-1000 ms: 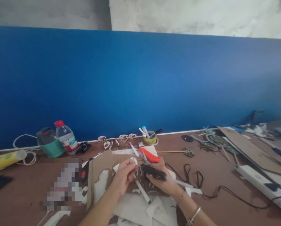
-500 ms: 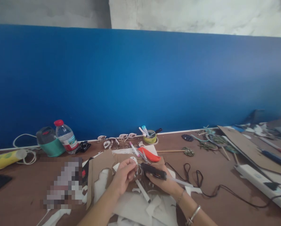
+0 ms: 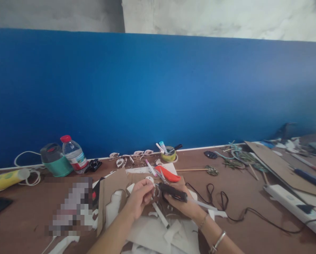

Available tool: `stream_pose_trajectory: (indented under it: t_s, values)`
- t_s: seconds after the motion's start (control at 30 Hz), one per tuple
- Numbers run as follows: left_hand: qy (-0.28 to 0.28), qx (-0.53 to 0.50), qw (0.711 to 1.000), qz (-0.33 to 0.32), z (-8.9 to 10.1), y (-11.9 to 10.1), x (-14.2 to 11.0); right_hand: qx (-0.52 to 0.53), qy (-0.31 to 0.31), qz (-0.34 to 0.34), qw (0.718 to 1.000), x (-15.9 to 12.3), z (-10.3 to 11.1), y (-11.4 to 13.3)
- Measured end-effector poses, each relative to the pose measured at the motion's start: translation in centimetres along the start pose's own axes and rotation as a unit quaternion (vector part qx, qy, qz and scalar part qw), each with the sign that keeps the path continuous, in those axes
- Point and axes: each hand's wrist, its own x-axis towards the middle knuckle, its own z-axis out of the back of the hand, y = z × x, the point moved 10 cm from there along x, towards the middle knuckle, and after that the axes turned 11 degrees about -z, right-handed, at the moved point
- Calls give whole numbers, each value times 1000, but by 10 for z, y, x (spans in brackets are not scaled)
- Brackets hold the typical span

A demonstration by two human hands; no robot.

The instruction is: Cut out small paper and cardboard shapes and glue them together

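Note:
Between the fingertips of my left hand (image 3: 138, 198) is a small white bird-shaped cut-out (image 3: 149, 179) with a dark eye dot. My right hand (image 3: 185, 209) grips a black hot glue gun (image 3: 174, 192), its nozzle pointing left, close to the cut-out. A translucent glue stick (image 3: 204, 205) sticks out of the gun's back end. Below both hands lie a white marker (image 3: 161, 215), white paper scraps (image 3: 144, 231) and brown cardboard (image 3: 112, 180). Just beyond them are an orange-red leaf-shaped piece (image 3: 170, 174) and a pink-and-white pen (image 3: 150, 167).
Several bird cut-outs (image 3: 138, 153) line the blue partition (image 3: 158, 88), beside a yellow-green tape roll (image 3: 168, 155) holding pens. A water bottle (image 3: 75, 155) stands back left. A black cord (image 3: 242, 215) runs toward a white power strip (image 3: 292, 204) on the right.
Both hands stay almost in place; the cut-out and my left fingertips have shifted only very slightly. The glue gun is held as before.

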Motion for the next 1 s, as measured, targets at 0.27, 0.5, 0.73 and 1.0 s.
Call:
stream_pose_trajectory:
  t_s: [0.27, 0.5, 0.73, 1.0]
  values:
    - [-2, 1, 1000, -3, -1, -3, -1, -17, 7, 17, 1000, 1, -2, -1]
    - [-26, 2, 1000, -8, 2, -5, -1, -53, 11, 36, 998, -3, -2, 7]
    - [-13, 12, 1000, -6, 0, -5, -1, -77, -35, 62, 994, -4, 7, 10]
    - [-16, 12, 1000, -19, 0, -9, 0, -165, -89, 162, 969, -14, 15, 24]
